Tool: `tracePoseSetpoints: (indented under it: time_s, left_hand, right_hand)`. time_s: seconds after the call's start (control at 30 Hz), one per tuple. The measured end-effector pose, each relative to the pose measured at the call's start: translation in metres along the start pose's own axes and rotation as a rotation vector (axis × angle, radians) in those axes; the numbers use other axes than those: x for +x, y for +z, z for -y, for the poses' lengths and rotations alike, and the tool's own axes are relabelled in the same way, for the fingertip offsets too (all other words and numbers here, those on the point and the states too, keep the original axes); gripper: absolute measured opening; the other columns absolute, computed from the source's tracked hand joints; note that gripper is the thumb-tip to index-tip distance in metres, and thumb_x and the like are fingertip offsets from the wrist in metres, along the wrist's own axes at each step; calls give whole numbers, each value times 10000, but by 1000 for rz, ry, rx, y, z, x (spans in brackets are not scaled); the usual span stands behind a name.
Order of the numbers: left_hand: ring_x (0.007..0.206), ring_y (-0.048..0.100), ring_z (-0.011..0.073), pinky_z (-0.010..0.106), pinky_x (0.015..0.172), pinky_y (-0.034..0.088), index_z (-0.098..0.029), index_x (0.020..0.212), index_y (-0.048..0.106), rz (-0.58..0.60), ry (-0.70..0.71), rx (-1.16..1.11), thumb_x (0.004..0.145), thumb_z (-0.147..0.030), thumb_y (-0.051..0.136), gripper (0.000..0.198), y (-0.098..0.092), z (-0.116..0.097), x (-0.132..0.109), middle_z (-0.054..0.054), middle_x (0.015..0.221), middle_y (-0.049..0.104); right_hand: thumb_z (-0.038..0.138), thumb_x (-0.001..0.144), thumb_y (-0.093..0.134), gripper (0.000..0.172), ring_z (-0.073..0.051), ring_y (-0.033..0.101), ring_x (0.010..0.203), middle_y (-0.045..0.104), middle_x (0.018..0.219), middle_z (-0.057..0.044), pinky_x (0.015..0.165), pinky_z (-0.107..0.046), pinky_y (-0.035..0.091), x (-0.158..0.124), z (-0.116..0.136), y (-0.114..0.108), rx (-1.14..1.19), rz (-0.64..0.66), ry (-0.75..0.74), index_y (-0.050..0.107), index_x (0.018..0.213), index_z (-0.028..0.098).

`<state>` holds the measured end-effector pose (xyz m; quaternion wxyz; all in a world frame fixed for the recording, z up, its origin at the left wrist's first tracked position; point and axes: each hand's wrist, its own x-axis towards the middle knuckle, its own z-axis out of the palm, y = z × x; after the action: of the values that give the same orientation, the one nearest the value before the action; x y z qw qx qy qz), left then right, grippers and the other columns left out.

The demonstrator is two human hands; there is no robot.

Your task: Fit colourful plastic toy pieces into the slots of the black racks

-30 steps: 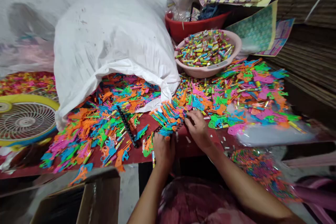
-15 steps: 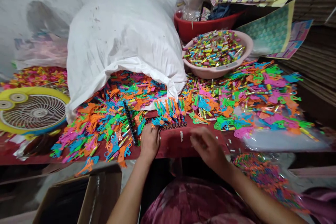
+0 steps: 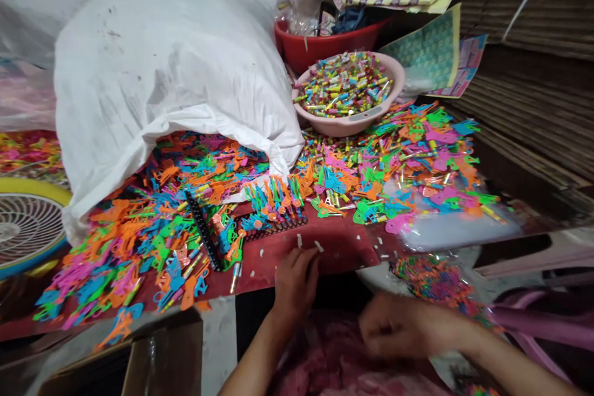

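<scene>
My left hand [image 3: 297, 278] is at the front edge of the red table [image 3: 273, 253], its fingers bent and close together. Whatever may be inside them is hidden. To the right and lower, over my lap, my right hand [image 3: 394, 325] is curled and smeared by motion, so its grip is unclear. Beyond the left hand lies a dark slotted strip [image 3: 278, 228] with a row of colourful plastic pieces [image 3: 273, 201] standing along it. A second black strip [image 3: 203, 232] slants to its left, among loose pink, orange, green and blue plastic pieces [image 3: 171, 241]. Neither hand touches the strips.
A big white sack [image 3: 176, 62] spills plastic pieces onto the table. Behind stand a pink basin [image 3: 348, 127] of small coloured tubes and a red basin [image 3: 315, 49]. A fan [image 3: 32, 229] is at the left, a cardboard box [image 3: 162, 352] below. More pieces [image 3: 431, 284] lie low at the right.
My left hand has left the slotted strip and drawn back to the table edge. My right hand has dropped from above the table towards my lap. The view has turned rightward.
</scene>
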<state>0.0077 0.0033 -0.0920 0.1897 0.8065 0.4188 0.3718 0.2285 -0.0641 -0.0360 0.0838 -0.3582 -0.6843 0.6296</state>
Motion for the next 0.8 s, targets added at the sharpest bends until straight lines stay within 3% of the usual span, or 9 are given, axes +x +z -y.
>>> tracePoseSetpoints:
  time_s: [0.13,0.2,0.23,0.4,0.57,0.67,0.8]
  left_hand:
    - [900,669,201,326,786,543,-229,1160,634,105,-57,36,936,-179,498,267,17,-15,28,72,1031,702]
    - [894,667,216,341,775,540,-230,1179,625,131,-121,66,931,-189,499,281,23,-17,39,82,1044,694]
    - [899,665,222,348,780,538,-226,1177,625,133,-151,63,926,-190,506,281,26,-17,43,86,1045,692]
    - [993,638,217,371,897,511,-204,1090,651,34,-243,-120,891,-138,519,248,34,-6,48,77,1037,690]
    - [760,637,164,329,752,529,-178,1205,593,-69,-458,-232,871,-165,562,336,40,1,47,67,968,672]
    - [863,651,199,361,791,536,-181,1299,545,-68,-410,-191,862,-169,592,440,42,-2,47,106,1094,665]
    - [1014,644,226,377,877,521,-227,1203,631,-64,-247,-143,923,-189,523,303,39,-7,44,92,1119,685]
  right_hand:
    - [322,946,465,224,-143,563,743,623,800,-4,667,-235,404,22,2,-49,-273,-840,54,626,855,196]
    - [313,930,504,175,-173,583,816,635,880,-34,737,-271,417,44,-6,-64,-481,-1117,102,635,928,197]
    - [307,917,525,160,-185,585,827,633,911,-49,733,-281,414,54,-10,-69,-580,-1187,146,636,943,194]
    - [210,896,523,110,-201,583,825,612,871,-57,692,-290,381,83,-23,-72,-888,-1207,286,610,829,204]
    - [153,881,498,145,-181,574,794,605,811,-35,721,-287,400,74,-19,-64,-711,-1237,126,570,767,207]
    - [159,876,504,132,-166,560,734,587,757,-14,689,-282,413,63,-10,-50,-544,-1202,19,569,773,210]
    - [206,882,545,80,-158,588,729,629,780,-9,687,-278,445,51,1,-34,-336,-1148,-47,616,847,213]
